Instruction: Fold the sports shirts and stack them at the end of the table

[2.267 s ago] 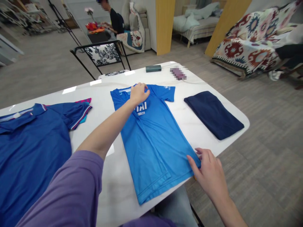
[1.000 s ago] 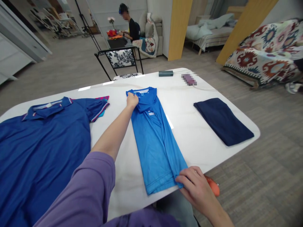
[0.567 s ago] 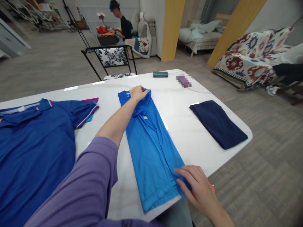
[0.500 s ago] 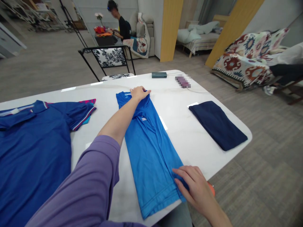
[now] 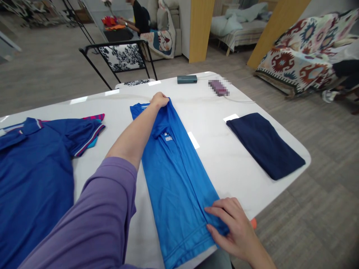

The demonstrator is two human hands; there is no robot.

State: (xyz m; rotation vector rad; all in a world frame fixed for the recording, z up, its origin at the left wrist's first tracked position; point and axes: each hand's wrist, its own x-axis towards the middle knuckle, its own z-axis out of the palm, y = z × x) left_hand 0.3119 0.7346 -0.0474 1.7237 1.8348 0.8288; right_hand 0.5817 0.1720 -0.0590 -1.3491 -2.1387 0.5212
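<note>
A bright blue shirt [image 5: 176, 179] lies lengthwise on the white table [image 5: 213, 145], its right side folded over into a long narrow strip. My left hand [image 5: 158, 101] reaches to the far collar end and its fingers are curled, pinching the fabric there. My right hand [image 5: 232, 224] is at the near hem by the table's front edge, fingers bent and pressing on the folded cloth corner.
A dark blue polo shirt [image 5: 36, 168] is spread at the left. A folded navy garment [image 5: 263, 144] lies at the right. A grey-green box [image 5: 187, 79] and a small device [image 5: 218, 87] sit at the far edge. A black chair [image 5: 120, 59] stands beyond; a person sits farther back.
The shirt's right side and sleeve have been folded over to the left, narrowing it. My left hand stays at the collar and has closed on the fabric; my right hand stays at the hem.
</note>
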